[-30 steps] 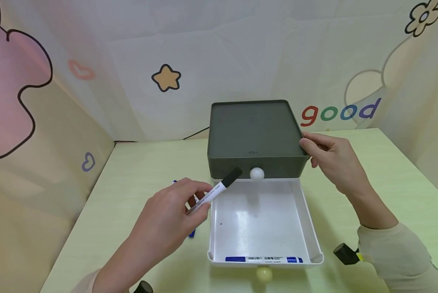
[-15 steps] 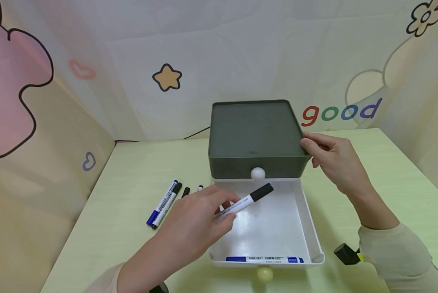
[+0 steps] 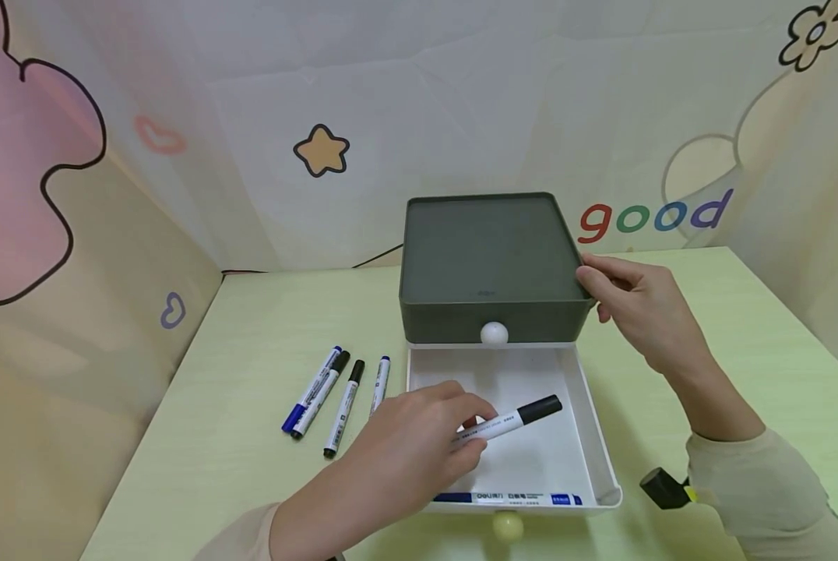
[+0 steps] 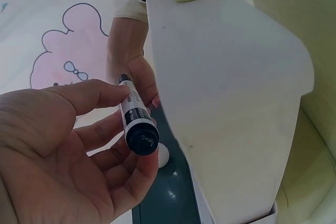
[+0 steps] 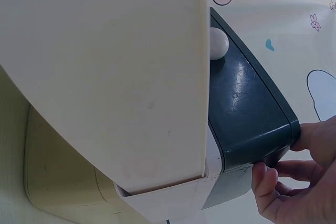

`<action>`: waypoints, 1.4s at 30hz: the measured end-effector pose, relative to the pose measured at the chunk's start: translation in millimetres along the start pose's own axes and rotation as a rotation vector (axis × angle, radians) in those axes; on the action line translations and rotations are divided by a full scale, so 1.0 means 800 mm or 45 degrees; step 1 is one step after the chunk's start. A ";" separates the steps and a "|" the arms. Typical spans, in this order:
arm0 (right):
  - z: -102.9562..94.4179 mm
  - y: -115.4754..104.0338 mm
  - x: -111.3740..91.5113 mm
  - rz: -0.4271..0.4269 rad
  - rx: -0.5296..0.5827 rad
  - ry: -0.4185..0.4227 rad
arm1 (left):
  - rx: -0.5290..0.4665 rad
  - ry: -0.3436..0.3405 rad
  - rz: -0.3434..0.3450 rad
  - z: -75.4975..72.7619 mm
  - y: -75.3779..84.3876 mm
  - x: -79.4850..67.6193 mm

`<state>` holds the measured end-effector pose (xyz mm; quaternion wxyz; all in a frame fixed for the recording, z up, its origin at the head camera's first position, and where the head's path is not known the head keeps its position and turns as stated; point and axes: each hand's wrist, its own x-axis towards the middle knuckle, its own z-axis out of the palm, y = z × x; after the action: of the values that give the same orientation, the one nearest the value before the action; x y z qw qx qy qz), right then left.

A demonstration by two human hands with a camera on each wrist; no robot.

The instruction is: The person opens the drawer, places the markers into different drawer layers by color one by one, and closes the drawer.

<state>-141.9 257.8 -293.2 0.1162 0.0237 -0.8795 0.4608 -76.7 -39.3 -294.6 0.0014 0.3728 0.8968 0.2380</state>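
Observation:
In the head view my left hand (image 3: 419, 436) pinches a white marker (image 3: 503, 423) with a black cap over the pulled-out white drawer (image 3: 597, 436). The left wrist view shows this marker (image 4: 137, 116) between thumb and fingers, its dark end toward the camera. Along the drawer's front wall lies a marker with blue ends (image 3: 513, 499), partly behind my left hand. My right hand (image 3: 646, 312) holds the right side of the dark green drawer box (image 3: 489, 249); the right wrist view has those fingers (image 5: 265, 179) at the box's corner.
Left of the drawer, several black- and blue-ended markers (image 3: 342, 409) lie on the pale green table (image 3: 251, 327). A white knob (image 3: 494, 333) is on the upper front and a yellowish knob (image 3: 508, 527) on the open drawer. A printed cloth (image 3: 461, 101) hangs behind.
My left hand has carried the black-capped marker right and downward from the drawer's left edge to over its middle, uncovering the markers on the table. My right hand stays at the box.

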 end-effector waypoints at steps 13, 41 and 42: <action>-0.001 0.002 -0.001 -0.011 -0.028 -0.007 | 0.108 -0.181 -0.013 0.020 0.006 0.011; 0.000 -0.001 -0.003 -0.011 -0.004 -0.006 | 0.154 -0.209 0.046 0.045 0.003 0.014; 0.000 -0.001 -0.003 -0.010 -0.002 -0.006 | 0.153 -0.208 0.044 0.045 0.003 0.014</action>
<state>-139.5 257.4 -293.3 0.1158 0.0283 -0.8800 0.4597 -76.9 -14.8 -323.5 0.0479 0.4059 0.8998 0.1527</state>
